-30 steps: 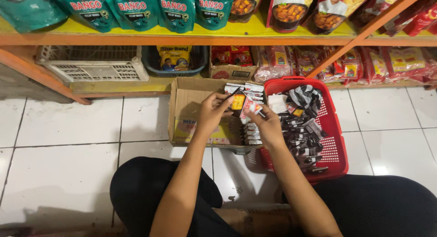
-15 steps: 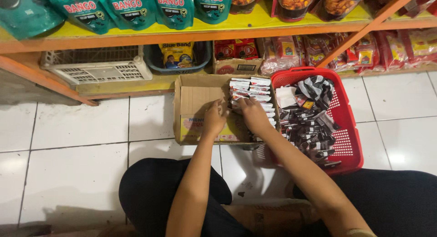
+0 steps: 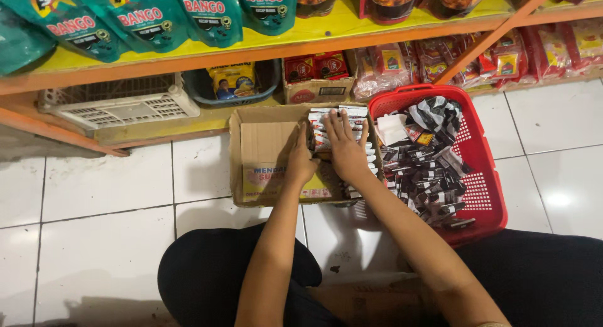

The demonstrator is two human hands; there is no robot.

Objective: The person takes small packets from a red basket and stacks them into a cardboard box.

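While the right hand [image 3: 344, 152] is pressed flat, fingers spread and nothing gripped, on top of the row of sachets [image 3: 331, 131], the left hand [image 3: 301, 162] is laid against the row's left flank, fingers extended and likewise closed on nothing. The sachets, white and red with dark ends, are stacked on edge along the right side of the cardboard box [image 3: 264, 154], from its far right corner towards the near edge; the rest of the box floor to the left is seen as bare brown card with a yellow printed flap near the front edge. The box is set on the white tiled floor [image 3: 94, 239], its far edge close to the bottom shelf.

Just beside the box on the right, touching or nearly so, a red plastic basket [image 3: 483, 195] is found, heaped with black and silver sachets [image 3: 427, 170]. Behind the box, on the low yellow shelf, a white plastic crate [image 3: 119, 101] lies to the left, a dark blue tub [image 3: 207, 88] holding a yellow pouch sits in the middle, and red packets [image 3: 402, 66] are lined to the right. On the orange-edged shelf above, green pouches [image 3: 144, 19] are stood in a row.
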